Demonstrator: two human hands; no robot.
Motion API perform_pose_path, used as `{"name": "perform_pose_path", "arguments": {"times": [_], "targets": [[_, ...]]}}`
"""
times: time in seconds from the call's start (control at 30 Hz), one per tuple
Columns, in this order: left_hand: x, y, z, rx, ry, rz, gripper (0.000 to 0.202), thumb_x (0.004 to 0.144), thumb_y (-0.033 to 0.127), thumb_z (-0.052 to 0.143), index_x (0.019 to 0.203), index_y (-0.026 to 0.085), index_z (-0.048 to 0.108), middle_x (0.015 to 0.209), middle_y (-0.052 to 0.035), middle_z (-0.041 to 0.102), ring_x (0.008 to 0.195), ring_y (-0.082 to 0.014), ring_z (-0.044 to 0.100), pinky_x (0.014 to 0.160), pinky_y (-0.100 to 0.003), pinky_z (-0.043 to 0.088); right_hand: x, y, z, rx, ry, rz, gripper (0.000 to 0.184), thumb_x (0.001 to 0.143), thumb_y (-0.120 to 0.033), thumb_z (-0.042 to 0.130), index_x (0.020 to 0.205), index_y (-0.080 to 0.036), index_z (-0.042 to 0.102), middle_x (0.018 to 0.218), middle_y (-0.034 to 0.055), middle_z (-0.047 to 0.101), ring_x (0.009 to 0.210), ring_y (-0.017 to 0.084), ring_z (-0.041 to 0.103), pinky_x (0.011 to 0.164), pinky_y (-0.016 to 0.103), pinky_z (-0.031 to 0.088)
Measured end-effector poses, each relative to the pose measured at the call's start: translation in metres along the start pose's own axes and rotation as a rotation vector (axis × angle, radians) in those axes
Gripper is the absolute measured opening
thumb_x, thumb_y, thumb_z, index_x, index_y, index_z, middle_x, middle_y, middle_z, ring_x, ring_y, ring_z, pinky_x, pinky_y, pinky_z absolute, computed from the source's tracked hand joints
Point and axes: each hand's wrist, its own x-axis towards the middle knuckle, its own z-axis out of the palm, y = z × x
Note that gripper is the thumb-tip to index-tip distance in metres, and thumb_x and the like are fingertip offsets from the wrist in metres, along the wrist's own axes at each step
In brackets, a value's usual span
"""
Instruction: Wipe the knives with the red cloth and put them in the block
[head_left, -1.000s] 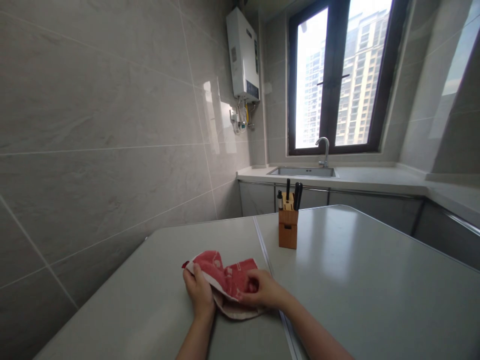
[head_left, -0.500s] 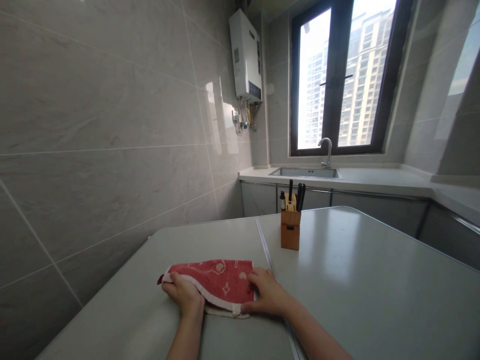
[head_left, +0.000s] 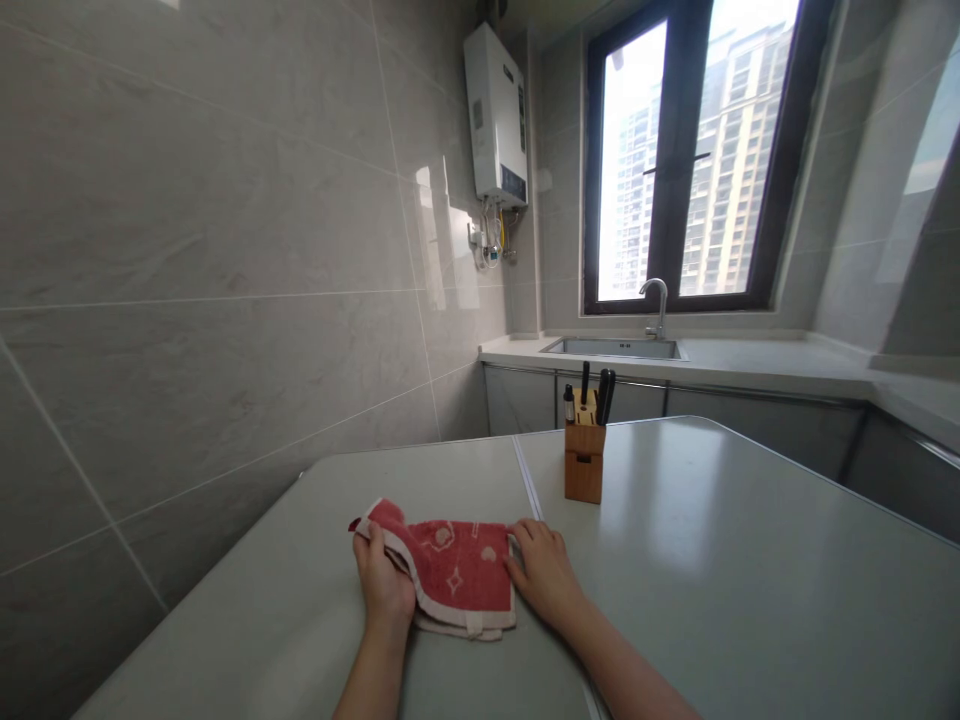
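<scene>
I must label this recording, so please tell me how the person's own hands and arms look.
The left hand and right hand are gloveless, with no ring visible. The left forearm and right forearm are bare: no sleeve, watch or bracelet shows.

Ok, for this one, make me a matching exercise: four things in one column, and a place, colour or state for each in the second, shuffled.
1. cloth
2. left hand
3. right hand
4. knife block

A. standing on the table
B. at the cloth's right edge
C. mostly red
D. gripping the cloth's left end

Pairs: 1-C, 2-D, 3-B, 4-A
</scene>
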Motion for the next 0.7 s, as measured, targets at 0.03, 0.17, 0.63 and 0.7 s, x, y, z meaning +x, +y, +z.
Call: {"name": "perform_pose_path", "arguments": {"times": [0.03, 0.17, 0.63, 0.7], "targets": [[-0.002, 0.002, 0.001, -0.032, -0.024, -0.037, 0.004, 0.087, 0.023, 0.050, 0.086, 0.025, 0.054, 0.075, 0.0065, 0.064, 0.065, -0.0093, 0.061, 0.067, -0.025, 0.051, 0.000, 0.001, 0.001, -0.004, -0.004, 0.006, 0.026, 0.083, -0.025, 0.050, 0.109, -0.023, 0.056, 0.106, 0.0066, 0.060, 0.103, 0.023, 0.052, 0.087, 0.035, 0.034], [-0.004, 0.011, 0.001, -0.154, -0.175, -0.240, 0.019, 0.092, 0.027, 0.043, 0.098, 0.025, 0.061, 0.087, -0.0009, 0.071, 0.080, -0.0164, 0.067, 0.080, -0.037, 0.052, 0.001, 0.004, 0.002, 0.003, -0.008, 0.056, 0.031, 0.084, -0.024, 0.048, 0.114, -0.022, 0.055, 0.111, 0.0081, 0.061, 0.107, 0.024, 0.051, 0.090, 0.037, 0.034], [0.015, 0.011, -0.022, -0.149, -0.500, -0.464, 0.037, 0.090, 0.040, 0.039, 0.110, 0.025, 0.066, 0.098, -0.0025, 0.073, 0.111, -0.0200, 0.060, 0.106, -0.037, 0.036, 0.000, 0.008, 0.012, 0.160, -0.142, 0.075, 0.051, 0.087, -0.025, 0.040, 0.137, -0.019, 0.034, 0.135, 0.0111, 0.048, 0.128, 0.027, 0.038, 0.108, 0.053, 0.011], [0.014, 0.012, -0.023, -0.161, -0.451, -0.486, 0.036, 0.089, 0.040, 0.040, 0.106, 0.025, 0.068, 0.095, -0.0017, 0.074, 0.107, -0.0198, 0.062, 0.105, -0.038, 0.037, 0.000, 0.010, 0.013, 0.163, -0.116, 0.049, 0.048, 0.081, -0.017, 0.045, 0.128, -0.021, 0.045, 0.126, 0.0095, 0.055, 0.121, 0.026, 0.044, 0.108, 0.052, 0.013]]}}
